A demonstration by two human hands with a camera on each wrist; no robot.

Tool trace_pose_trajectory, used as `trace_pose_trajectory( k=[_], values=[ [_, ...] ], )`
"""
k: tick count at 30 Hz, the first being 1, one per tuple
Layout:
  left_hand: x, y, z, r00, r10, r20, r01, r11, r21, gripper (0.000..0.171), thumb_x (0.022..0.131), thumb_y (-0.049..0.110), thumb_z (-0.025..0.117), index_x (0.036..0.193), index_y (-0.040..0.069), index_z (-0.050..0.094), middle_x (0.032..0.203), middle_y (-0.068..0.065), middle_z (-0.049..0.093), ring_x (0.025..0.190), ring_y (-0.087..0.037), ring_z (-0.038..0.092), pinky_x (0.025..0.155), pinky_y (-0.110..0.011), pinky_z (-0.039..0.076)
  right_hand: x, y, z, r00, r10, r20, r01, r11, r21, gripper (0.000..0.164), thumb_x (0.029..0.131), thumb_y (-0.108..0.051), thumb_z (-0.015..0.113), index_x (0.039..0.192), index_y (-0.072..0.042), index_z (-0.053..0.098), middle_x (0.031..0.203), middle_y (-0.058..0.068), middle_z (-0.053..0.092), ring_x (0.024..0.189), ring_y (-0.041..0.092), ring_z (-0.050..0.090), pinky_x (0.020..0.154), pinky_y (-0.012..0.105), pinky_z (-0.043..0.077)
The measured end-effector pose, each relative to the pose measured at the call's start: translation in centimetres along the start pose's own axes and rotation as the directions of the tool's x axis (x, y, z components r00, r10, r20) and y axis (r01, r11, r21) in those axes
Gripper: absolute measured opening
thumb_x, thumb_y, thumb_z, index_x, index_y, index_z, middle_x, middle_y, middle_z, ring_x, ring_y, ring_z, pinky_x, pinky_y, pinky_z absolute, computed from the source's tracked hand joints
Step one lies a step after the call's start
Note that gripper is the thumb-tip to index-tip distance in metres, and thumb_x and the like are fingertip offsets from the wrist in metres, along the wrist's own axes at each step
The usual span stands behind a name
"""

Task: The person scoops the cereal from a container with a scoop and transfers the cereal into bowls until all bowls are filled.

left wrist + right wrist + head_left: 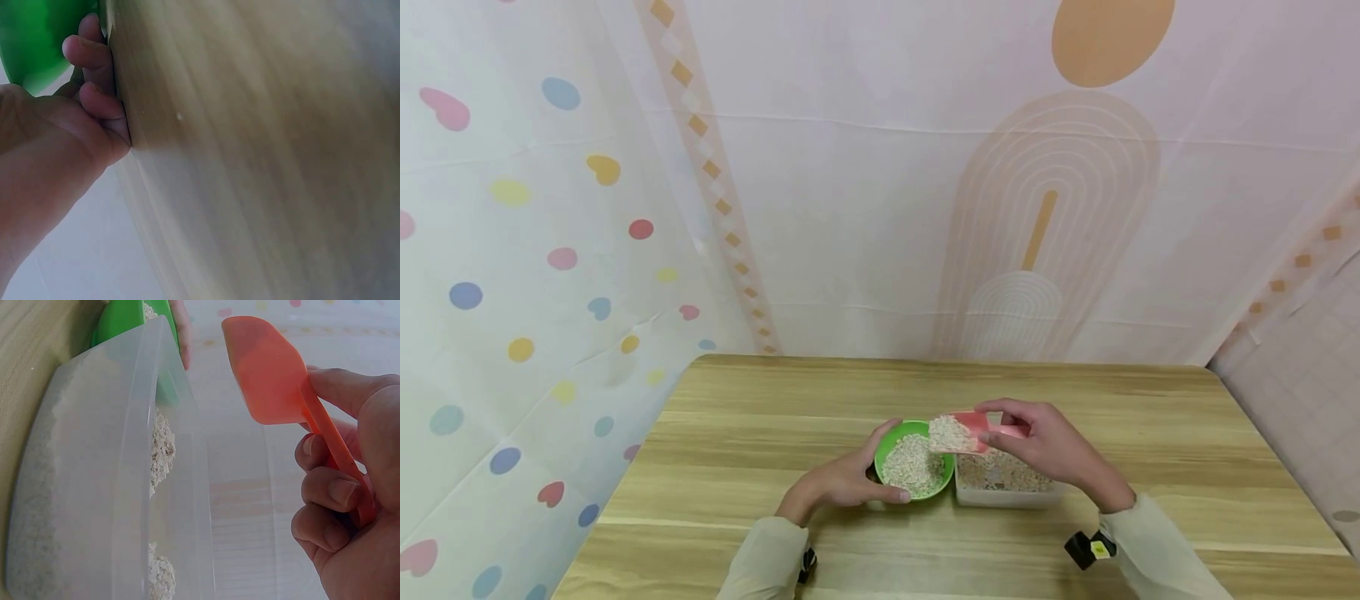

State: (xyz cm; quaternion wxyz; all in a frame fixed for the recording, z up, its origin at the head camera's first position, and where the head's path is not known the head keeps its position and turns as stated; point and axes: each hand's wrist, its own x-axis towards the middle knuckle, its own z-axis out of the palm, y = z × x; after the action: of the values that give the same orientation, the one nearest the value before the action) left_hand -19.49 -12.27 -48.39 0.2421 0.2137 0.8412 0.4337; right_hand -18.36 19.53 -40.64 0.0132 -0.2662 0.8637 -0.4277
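My right hand (1037, 437) grips the handle of a pink-red scoop (265, 372), its fingers wrapped round it. Pale oat flakes (950, 433) fill the scoop, which hangs level over the right edge of a green bowl (889, 437). More oats (913, 467) lie in that bowl. On its left side my left hand (846, 479) holds the bowl, thumb along the near rim and fingers round the far side. A translucent plastic box (100, 444) of oats stands right of the bowl, partly under the right hand.
Both the bowl and the box stand on a wood-grain table (760, 417). A patterned cloth backdrop (850, 208) rises behind the table's far edge, and a dotted one (535, 250) hangs at the left. A black wrist device (1082, 550) sits at the right cuff.
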Motion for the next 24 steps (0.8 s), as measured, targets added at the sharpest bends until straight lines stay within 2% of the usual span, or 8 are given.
trace_pose_trajectory(
  k=[8, 14, 21, 24],
  values=[
    [-0.2, 0.2, 0.0, 1.000, 0.000, 0.008, 0.000, 1.000, -0.006, 0.111, 0.081, 0.046, 0.079, 0.159, 0.030, 0.002, 0.160, -0.026, 0.020, 0.144, -0.044, 0.026, 0.114, -0.062, 0.023, 0.9, -0.7, 0.3, 1.000, -0.020, 0.016, 0.021, 0.997, -0.070, 0.032, 0.092, -0.026, 0.072, 0.121, -0.013, 0.069, 0.064, -0.012, 0.048, 0.054, 0.001, 0.037, 0.052, 0.021, 0.039],
    [-0.1, 0.2, 0.1, 1.000, -0.004, 0.011, 0.004, 1.000, -0.010, 0.110, 0.082, 0.047, 0.079, 0.159, 0.031, 0.002, 0.161, -0.023, 0.020, 0.145, -0.040, 0.025, 0.115, -0.060, 0.024, 1.5, -1.3, 0.7, 0.999, -0.012, 0.038, 0.015, 0.996, -0.092, 0.032, 0.092, -0.025, 0.072, 0.122, -0.013, 0.070, 0.066, -0.011, 0.051, 0.054, 0.001, 0.039, 0.051, 0.020, 0.039],
    [-0.2, 0.3, 0.1, 1.000, -0.002, 0.011, 0.003, 1.000, -0.007, 0.109, 0.082, 0.047, 0.079, 0.159, 0.031, 0.003, 0.159, -0.023, 0.024, 0.143, -0.039, 0.030, 0.114, -0.059, 0.027, 1.9, -1.6, 1.2, 0.998, -0.046, 0.053, 0.053, 0.989, -0.136, 0.032, 0.093, -0.029, 0.071, 0.120, -0.013, 0.071, 0.060, -0.013, 0.044, 0.053, -0.001, 0.036, 0.051, 0.020, 0.037],
    [-0.2, 0.3, 0.0, 1.000, -0.002, 0.013, 0.002, 1.000, -0.012, 0.109, 0.082, 0.046, 0.079, 0.159, 0.031, 0.003, 0.160, -0.023, 0.023, 0.143, -0.040, 0.029, 0.114, -0.060, 0.027, 2.1, -1.7, 1.2, 0.998, -0.044, 0.055, 0.052, 0.987, -0.155, 0.031, 0.093, -0.029, 0.071, 0.120, -0.014, 0.071, 0.060, -0.014, 0.048, 0.053, -0.001, 0.039, 0.051, 0.020, 0.039]
  ],
)
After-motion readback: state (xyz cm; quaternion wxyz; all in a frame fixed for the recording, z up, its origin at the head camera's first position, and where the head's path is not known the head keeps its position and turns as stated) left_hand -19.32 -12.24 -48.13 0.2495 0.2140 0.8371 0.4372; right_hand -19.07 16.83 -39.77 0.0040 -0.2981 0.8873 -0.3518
